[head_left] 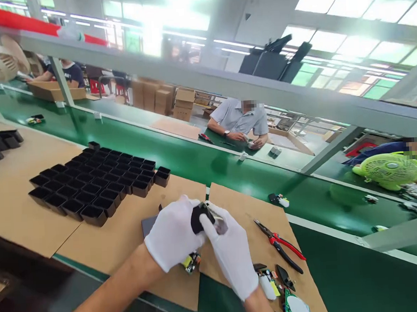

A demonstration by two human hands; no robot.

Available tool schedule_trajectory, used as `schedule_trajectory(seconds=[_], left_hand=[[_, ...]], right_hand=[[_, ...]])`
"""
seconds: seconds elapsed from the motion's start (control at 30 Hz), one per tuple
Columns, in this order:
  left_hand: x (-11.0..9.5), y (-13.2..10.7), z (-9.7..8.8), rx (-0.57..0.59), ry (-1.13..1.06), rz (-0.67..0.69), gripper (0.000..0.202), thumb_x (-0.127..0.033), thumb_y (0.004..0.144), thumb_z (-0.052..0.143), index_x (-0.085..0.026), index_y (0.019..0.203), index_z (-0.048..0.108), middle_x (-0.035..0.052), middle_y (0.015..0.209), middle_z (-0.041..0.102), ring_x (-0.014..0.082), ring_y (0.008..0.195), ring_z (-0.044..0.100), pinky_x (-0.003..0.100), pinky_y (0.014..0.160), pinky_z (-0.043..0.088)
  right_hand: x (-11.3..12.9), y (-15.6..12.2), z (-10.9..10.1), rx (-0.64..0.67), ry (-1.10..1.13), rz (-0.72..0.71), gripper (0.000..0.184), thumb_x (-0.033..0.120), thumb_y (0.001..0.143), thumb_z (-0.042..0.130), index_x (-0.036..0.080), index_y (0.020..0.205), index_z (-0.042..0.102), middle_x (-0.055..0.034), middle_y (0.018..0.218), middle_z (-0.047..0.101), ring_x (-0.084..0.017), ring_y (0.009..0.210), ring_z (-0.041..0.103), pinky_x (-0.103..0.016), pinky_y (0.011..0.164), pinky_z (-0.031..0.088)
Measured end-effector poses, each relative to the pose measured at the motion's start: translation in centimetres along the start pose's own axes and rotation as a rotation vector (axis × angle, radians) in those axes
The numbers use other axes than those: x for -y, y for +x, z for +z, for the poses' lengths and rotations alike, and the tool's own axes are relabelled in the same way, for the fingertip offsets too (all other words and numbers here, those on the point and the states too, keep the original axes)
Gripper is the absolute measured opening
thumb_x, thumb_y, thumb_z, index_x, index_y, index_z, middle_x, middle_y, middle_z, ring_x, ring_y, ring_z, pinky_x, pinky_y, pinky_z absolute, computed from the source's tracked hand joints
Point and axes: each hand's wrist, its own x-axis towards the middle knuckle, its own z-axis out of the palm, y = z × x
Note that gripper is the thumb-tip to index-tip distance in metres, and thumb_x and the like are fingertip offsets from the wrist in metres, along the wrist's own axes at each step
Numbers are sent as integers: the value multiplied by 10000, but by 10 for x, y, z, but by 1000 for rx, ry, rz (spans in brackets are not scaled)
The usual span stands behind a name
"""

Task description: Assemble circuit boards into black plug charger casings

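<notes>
My left hand point(174, 234), in a white glove, is closed around a small black plastic piece point(198, 218). Gloved in white as well, my right hand point(229, 248) grips the same piece from the other side, its thumb pressed on the front. Something shiny shows between the right fingers, too blurred to name. Partly under my left hand lies a dark grey flat object point(148, 225), and a small circuit assembly point(191, 263) is just below it. Long-nosed pliers point(281, 247) with red and black handles lie open to the right of my right hand.
Rows of black plastic cups point(91, 185) cover the left cardboard. Several circuit assemblies point(267, 283) lie at the lower right. A green conveyor belt point(184, 162) runs behind, carrying a few parts point(279, 200). A co-worker point(241, 119) sits across; a green fan point(391, 169) stands right.
</notes>
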Motion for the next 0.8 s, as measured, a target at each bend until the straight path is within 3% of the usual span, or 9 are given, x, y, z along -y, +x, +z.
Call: schedule_trajectory(seconds=[0.13,0.23,0.4,0.5,0.6,0.67,0.8], left_hand=[[7,72,36,57,3,1,294,-233,769,746,-211,1057,694,74,999,717,276,923,761,361,830,604],[15,120,61,106,-9,-24,399,-245,739,820,-184,1105,674,82,1044,727,262,941,753,350,844,599],[27,182,107,230,-33,-64,314,-362,949,747,-161,1178,669,67,1100,723,217,976,714,415,886,611],[38,210,138,299,-55,-108,312,-385,992,708,-165,1210,672,73,1151,717,215,992,714,415,877,623],[56,231,166,331,-78,-190,320,-377,1000,700,-160,1234,668,81,1179,714,215,999,717,416,874,630],[69,238,178,328,-88,-260,329,-373,1000,699,-159,1247,665,88,1210,708,225,1031,715,429,892,630],[84,242,176,292,-130,-375,332,-367,998,703,-162,1256,666,93,1239,704,235,1060,713,442,910,628]], right_hand=[[-17,87,-16,-19,-68,7,206,397,942,743,195,955,778,-78,1011,814,-236,953,773,-405,920,636],[-35,142,-26,11,-144,57,204,364,1003,723,164,1045,730,-49,1052,761,-191,937,737,-408,896,624],[-69,208,-41,20,-190,165,276,394,1033,678,180,1207,690,-74,1212,710,-213,1020,709,-418,898,619],[-90,239,-49,54,-151,225,316,401,1024,688,175,1245,679,-77,1242,699,-229,1038,709,-421,889,623],[-101,256,-58,50,-93,267,335,421,1035,673,166,1251,668,-77,1202,707,-212,991,717,-411,860,627],[-96,255,-69,38,-59,256,317,436,1043,658,157,1193,682,-64,1121,726,-192,933,723,-402,845,626],[-45,209,-114,-1,-20,148,326,464,1044,627,161,993,738,-52,939,773,-196,890,743,-366,880,601]])
